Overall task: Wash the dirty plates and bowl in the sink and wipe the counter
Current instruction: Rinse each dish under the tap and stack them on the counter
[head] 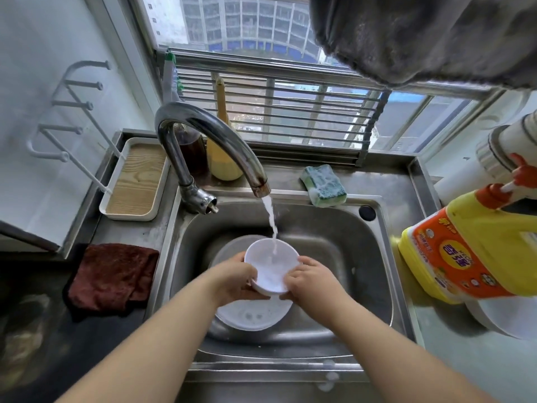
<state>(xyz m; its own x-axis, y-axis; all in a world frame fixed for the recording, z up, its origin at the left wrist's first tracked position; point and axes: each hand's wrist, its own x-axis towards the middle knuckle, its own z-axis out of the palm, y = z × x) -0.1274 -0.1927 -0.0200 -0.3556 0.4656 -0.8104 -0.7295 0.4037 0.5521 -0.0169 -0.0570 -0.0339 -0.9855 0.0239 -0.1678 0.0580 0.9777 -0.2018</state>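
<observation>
A small white bowl [271, 267] is held tilted under the water running from the chrome tap [203, 146], over the steel sink [343, 228]. My left hand [235, 279] grips the bowl's left side and base. My right hand [311, 279] holds its right rim, fingers curled against it. Below the bowl a white plate [255, 315] lies in the sink basin with water and suds on it. A soapy green-and-yellow sponge [324, 186] rests on the sink's back ledge.
A dark red cloth [113, 274] lies on the counter left of the sink. A yellow detergent jug [470, 245] stands at the right, with a white dish [508, 318] under it. A white tray [135, 181] and bottles sit behind the tap.
</observation>
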